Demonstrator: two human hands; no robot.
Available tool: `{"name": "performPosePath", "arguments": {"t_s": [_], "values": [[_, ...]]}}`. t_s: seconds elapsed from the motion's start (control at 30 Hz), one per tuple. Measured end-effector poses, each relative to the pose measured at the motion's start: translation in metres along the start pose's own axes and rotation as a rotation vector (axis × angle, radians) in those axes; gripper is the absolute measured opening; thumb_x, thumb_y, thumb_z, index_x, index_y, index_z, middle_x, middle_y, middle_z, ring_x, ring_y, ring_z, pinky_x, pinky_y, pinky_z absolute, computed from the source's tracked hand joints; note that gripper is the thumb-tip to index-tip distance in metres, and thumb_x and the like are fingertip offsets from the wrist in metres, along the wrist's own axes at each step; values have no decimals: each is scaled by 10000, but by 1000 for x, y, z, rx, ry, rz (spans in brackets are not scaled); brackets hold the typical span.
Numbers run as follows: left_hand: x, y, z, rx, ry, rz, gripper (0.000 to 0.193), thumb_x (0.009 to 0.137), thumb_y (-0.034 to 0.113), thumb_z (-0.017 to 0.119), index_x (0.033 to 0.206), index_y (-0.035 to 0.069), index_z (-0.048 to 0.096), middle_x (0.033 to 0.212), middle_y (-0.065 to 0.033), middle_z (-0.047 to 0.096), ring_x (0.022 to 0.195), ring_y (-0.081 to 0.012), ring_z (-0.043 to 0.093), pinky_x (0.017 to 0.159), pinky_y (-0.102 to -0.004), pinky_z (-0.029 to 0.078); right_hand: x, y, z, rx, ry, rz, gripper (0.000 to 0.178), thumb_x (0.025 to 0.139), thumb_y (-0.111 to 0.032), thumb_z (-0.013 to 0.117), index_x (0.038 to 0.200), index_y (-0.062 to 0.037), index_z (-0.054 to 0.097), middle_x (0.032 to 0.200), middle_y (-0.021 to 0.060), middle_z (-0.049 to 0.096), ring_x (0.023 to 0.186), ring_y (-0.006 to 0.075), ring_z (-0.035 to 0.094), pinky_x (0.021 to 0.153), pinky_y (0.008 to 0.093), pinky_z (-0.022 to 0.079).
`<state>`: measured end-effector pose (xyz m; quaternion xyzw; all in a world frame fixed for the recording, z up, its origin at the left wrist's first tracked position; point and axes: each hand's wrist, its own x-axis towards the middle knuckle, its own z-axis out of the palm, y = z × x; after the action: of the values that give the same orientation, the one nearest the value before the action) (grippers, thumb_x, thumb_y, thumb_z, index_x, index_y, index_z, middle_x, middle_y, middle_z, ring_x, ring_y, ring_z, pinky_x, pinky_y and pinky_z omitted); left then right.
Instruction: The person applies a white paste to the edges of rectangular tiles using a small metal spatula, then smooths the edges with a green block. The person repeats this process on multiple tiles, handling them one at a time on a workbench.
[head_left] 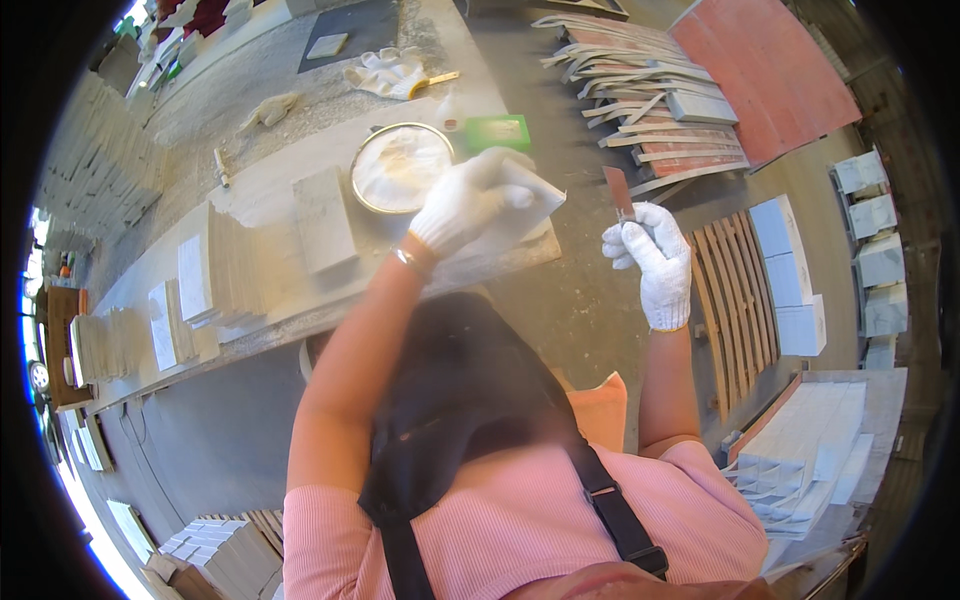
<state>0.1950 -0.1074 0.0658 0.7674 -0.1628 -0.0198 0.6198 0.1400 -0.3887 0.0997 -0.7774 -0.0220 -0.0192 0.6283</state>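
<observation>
My left hand (470,205), in a white knit glove, grips a thin pale tile (538,202) at the table's front edge. The tile juts out past the fingers toward the right and is partly blurred. To the right, away from the table, my right hand (655,262) wears a matching glove. Its fingers are closed on a small flat reddish-brown strip (618,188) that points up. Just beyond my left hand sits a round bowl of white powder (402,168), beside a green box (497,132).
Stacked tiles (212,265) and a single flat slab (325,220) lie on the dusty worktable (270,175). White gloves (385,72) rest farther back. On the right are a wooden pallet (735,300), white boxes (785,260) and a strap-covered red panel (660,90).
</observation>
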Motion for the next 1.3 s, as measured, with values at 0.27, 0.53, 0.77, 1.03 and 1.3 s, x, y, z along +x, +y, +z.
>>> {"name": "performPosePath", "arguments": {"t_s": [0.27, 0.53, 0.77, 1.03, 1.3], "values": [[83, -26, 35, 402, -485, -49, 540, 921, 307, 725, 1416, 111, 634, 1150, -133, 756, 1020, -251, 707, 931, -363, 542, 2, 57, -46, -81, -14, 83, 140, 1057, -147, 601, 1138, -49, 659, 1090, 82, 746, 945, 161, 729, 758, 298, 575], [72, -46, 48, 662, -339, -40, 605, 878, 340, 756, 1428, 133, 611, 1273, -159, 712, 1150, -374, 676, 994, -447, 530, 33, 93, -29, 22, -100, 177, 228, 1014, -70, 650, 1228, -36, 721, 1015, 18, 736, 862, 85, 666, 775, 248, 529], [13, -23, 60, 816, -17, -79, 746, 790, 417, 816, 1434, 115, 590, 1349, -180, 654, 1222, -409, 618, 1040, -513, 497, 72, 108, -5, -109, -261, -18, 281, 1007, -58, 651, 1275, -50, 737, 1051, 28, 751, 875, 93, 650, 803, 253, 533], [-13, -54, 64, 867, 168, 94, 717, 726, 411, 854, 1338, 106, 639, 1295, -143, 658, 1259, -373, 577, 1033, -501, 455, 98, 115, 19, -166, -389, -61, 283, 997, -55, 666, 1266, -64, 753, 1052, 9, 766, 833, 67, 626, 779, 241, 538], [-18, -69, 67, 850, 177, 68, 698, 727, 411, 857, 1314, 81, 669, 1375, -132, 647, 1302, -368, 551, 1059, -491, 433, 55, 123, 18, -308, -190, -63, 278, 999, -81, 652, 1257, -94, 754, 1102, 83, 752, 957, 182, 693, 838, 297, 549]]}}
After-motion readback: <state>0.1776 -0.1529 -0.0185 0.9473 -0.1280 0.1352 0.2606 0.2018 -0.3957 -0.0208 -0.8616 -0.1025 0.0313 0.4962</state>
